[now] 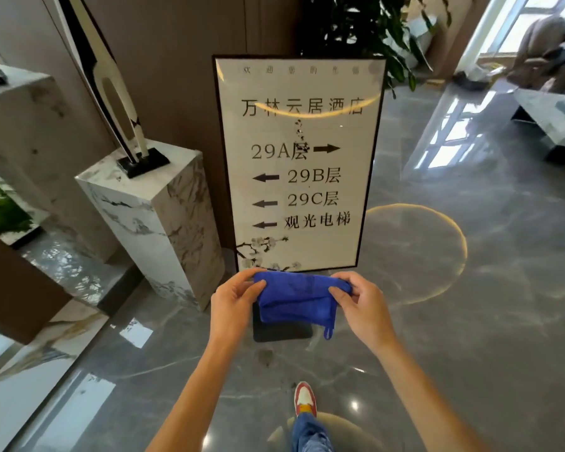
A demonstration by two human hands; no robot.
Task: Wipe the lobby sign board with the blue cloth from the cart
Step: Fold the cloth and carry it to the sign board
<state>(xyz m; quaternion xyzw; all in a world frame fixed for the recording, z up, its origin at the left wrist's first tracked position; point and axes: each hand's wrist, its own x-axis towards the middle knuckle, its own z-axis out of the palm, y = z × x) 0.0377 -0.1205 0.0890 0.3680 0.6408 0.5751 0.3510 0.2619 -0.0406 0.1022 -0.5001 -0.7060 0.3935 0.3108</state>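
Both hands, left hand (234,300) and right hand (361,301), pinch the folded blue cloth (296,300) before the sign board (299,164), marble pedestal (163,216) at ten o'clock, potted plant (366,24) behind.

marble pedestal (150,220) bearing a sculpture (111,93); leafy plant (366,24) behind; glossy grey floor (470,288).

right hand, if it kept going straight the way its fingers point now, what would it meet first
The right hand points inward toward the left hand, pinching the blue cloth. Going straight on, it would bunch the cloth and likely meet the left hand's fingers; depth is unclear.
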